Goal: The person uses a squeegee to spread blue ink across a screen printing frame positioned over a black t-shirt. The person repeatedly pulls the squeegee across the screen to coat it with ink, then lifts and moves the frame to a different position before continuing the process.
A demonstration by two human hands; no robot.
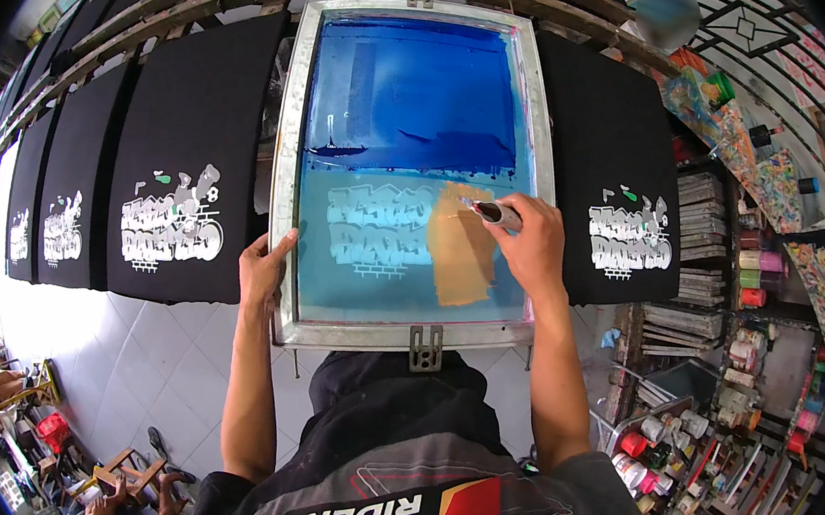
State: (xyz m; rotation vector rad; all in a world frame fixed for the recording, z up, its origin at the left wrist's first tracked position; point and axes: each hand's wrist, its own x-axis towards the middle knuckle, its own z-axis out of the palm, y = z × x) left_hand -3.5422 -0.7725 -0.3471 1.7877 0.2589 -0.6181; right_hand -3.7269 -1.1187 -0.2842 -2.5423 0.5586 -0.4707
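Observation:
A metal-edged screen printing frame (298, 125) lies in front of me over the row of boards. Dark blue covers its upper half, and pale lettering shows through the teal mesh (348, 296) below. My left hand (264, 267) grips the frame's left side near its lower corner, thumb over the edge. Over the lower right of the mesh, my right hand (532, 240) is closed around a short grey cylindrical tool (509, 217), whose exact kind I cannot make out. Its dark, pale-tipped end points left onto a tan patch (464, 263) covering part of the lettering.
Black fabric pieces (196, 114) with white-and-grey prints lie on boards at both sides. Metal clips (425, 347) sit at the frame's top and bottom. Crowded shelves of jars and pots (754, 263) stand right. Pale floor tiles (161, 352) and stacked clutter (52, 431) lie lower left.

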